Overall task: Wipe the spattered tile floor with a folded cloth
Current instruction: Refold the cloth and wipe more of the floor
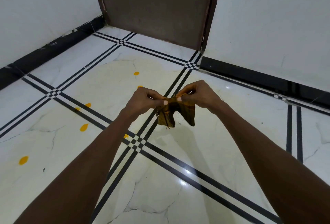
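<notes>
2 bare forearms reach forward from the near edge over a glossy white tile floor (pixel 178 197) crossed by black lines. The left hand (pixel 142 101) and right hand (pixel 198 95) meet in mid-air, well above the floor. Each is closed in a thumb-and-finger pinch on the top edge of a small brownish-yellow cloth (pixel 175 113), which hangs between them in 2 loose points, not yet folded flat.

Orange-yellow spatters (pixel 84 127) dot the floor to the left and beyond the hands; about 7 show. A pale yellowish film spreads around them.

Farther off stand a dark brown door (pixel 155 5), white walls and a black skirting (pixel 53 45).

Likely risk: the cloth looks already stained, so wiping may smear colour wider, and loose threads could drag.

The hands partly hide 1 spatter, and the cloth's far side is unseen.
</notes>
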{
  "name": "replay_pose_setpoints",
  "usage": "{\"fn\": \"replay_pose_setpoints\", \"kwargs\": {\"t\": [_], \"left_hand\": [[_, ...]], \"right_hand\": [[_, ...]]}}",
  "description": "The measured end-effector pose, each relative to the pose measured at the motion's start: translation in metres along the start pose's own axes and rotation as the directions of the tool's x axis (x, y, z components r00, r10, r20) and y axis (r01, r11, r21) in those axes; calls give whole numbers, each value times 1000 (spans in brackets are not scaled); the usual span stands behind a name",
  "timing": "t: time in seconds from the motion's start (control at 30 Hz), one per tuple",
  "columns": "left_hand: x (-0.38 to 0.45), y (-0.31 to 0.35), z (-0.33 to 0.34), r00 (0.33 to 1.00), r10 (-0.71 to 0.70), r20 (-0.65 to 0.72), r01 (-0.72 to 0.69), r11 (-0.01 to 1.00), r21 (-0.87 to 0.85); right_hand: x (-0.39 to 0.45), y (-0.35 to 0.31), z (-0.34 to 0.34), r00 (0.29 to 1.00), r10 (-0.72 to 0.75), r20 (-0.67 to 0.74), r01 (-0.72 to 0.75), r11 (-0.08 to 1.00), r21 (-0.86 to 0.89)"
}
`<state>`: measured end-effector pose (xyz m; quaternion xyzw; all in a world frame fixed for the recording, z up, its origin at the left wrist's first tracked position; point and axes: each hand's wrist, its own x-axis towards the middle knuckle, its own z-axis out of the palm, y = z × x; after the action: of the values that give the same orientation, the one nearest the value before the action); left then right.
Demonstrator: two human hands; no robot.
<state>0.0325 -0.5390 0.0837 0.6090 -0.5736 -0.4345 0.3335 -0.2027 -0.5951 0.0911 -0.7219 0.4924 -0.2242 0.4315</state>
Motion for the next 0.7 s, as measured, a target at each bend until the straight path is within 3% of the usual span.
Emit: {"fn": "replay_pose_setpoints", "kwargs": {"t": [0.13,0.27,0.4,0.5,0.7], "left_hand": [[-2,2,-2,997,-78,6,78,990,-120],[-1,5,-4,991,-122,50,130,975,-181],[-1,13,1,999,-26,-46,26,1000,-13],[-1,19,6,998,16,-55,-18,1000,-25],[-3,26,15,989,139,-55,-132,986,102]], "right_hand": [[-3,3,-8,999,-15,-29,16,1000,23],[-8,3,-11,999,-17,34,15,998,58],[-9,4,-15,989,70,133,-87,988,128],[-8,5,-6,978,140,154,-165,974,159],[-9,5,14,991,63,122,-75,993,92]]}}
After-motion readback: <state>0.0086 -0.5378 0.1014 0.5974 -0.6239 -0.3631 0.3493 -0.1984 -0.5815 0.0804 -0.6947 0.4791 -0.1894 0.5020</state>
